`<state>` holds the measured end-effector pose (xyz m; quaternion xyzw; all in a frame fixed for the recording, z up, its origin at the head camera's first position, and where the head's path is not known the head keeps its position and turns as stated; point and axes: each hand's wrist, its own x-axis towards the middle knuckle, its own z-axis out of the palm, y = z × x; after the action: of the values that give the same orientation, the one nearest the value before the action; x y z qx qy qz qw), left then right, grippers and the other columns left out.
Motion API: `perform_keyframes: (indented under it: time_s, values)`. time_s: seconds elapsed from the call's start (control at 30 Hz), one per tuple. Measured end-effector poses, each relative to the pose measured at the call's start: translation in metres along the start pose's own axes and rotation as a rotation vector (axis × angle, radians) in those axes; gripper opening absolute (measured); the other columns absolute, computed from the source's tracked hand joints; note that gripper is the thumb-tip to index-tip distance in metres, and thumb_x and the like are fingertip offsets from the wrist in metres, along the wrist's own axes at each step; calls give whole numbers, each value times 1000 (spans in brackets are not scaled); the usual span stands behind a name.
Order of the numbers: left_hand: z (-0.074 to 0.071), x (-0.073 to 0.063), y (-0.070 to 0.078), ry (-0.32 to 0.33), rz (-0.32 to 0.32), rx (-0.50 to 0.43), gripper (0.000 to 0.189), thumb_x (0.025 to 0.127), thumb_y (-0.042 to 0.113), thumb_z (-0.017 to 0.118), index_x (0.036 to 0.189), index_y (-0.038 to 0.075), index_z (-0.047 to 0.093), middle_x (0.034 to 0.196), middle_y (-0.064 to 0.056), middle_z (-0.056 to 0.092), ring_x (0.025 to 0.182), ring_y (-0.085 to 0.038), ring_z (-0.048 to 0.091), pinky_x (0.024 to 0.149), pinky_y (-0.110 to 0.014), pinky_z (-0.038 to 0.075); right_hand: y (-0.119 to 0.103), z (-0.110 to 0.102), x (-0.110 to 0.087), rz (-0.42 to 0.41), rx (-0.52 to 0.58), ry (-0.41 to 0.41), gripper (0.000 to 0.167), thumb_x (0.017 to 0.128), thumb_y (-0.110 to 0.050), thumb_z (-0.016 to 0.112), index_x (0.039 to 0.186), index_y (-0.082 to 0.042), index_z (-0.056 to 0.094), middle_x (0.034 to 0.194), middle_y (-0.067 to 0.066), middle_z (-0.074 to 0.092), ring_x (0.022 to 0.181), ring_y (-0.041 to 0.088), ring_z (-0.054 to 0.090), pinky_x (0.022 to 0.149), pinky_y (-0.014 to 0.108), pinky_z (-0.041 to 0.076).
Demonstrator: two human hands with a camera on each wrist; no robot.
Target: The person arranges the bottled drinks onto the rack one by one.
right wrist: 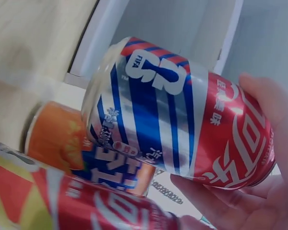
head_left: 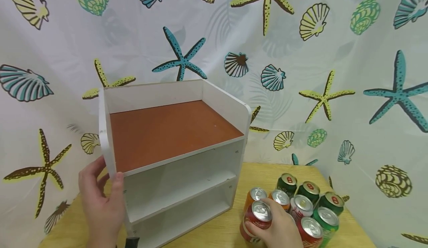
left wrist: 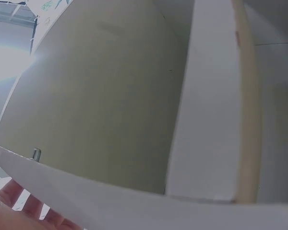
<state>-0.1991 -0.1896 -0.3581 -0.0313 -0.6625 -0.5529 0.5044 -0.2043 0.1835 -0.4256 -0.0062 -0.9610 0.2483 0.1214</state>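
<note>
A small white shelf unit (head_left: pixel 184 155) with a brown top board (head_left: pixel 174 133) stands on the table. My left hand (head_left: pixel 103 205) grips its left side panel, thumb at the front edge and fingers around the outer face; the left wrist view shows the fingers (left wrist: pixel 31 208) beyond the panel (left wrist: pixel 115 203). At the right, my right hand (head_left: pixel 283 225) holds a red cola can (head_left: pixel 255 220) around its side. In the right wrist view this can (right wrist: pixel 182 120) shows blue and silver stripes. An orange can (right wrist: pixel 62 139) and another red can (right wrist: pixel 105 203) are close to it.
Several drink cans cluster right of the shelf on the wooden table (head_left: pixel 264 172): orange cans (head_left: pixel 280 199), dark green cans (head_left: pixel 309 191), a silver-topped can (head_left: pixel 301 206), a red can (head_left: pixel 311 231) and a bright green can (head_left: pixel 327 222). A shell-patterned curtain (head_left: pixel 214 21) hangs behind.
</note>
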Motion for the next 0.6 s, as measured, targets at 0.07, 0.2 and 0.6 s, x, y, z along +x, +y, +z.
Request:
perform_keyframes:
  time_s: [0.07, 0.2, 0.6]
  values:
    - [-1, 0, 0, 3, -14, 9, 48, 96, -1, 59, 142, -1, 50, 135, 13, 47, 131, -9, 48, 100, -16, 41, -1, -3, 1, 2, 26, -8, 84, 69, -55, 90, 131, -6, 60, 117, 9, 70, 100, 26, 70, 84, 49, 60]
    - [-3, 0, 1, 1, -28, 22, 48, 96, 0, 59, 143, 2, 51, 135, 13, 47, 131, -9, 48, 100, -16, 41, -7, -11, 3, -30, 82, 1, 81, 70, -51, 91, 130, -7, 60, 118, 9, 69, 101, 24, 70, 85, 46, 60]
    - [-5, 1, 4, -26, -57, 42, 48, 97, 2, 59, 144, 2, 51, 135, 15, 47, 131, -9, 47, 101, -18, 41, -39, -43, 13, -106, 218, -11, 68, 73, -39, 93, 129, -17, 61, 119, 3, 67, 102, 19, 67, 76, 33, 61]
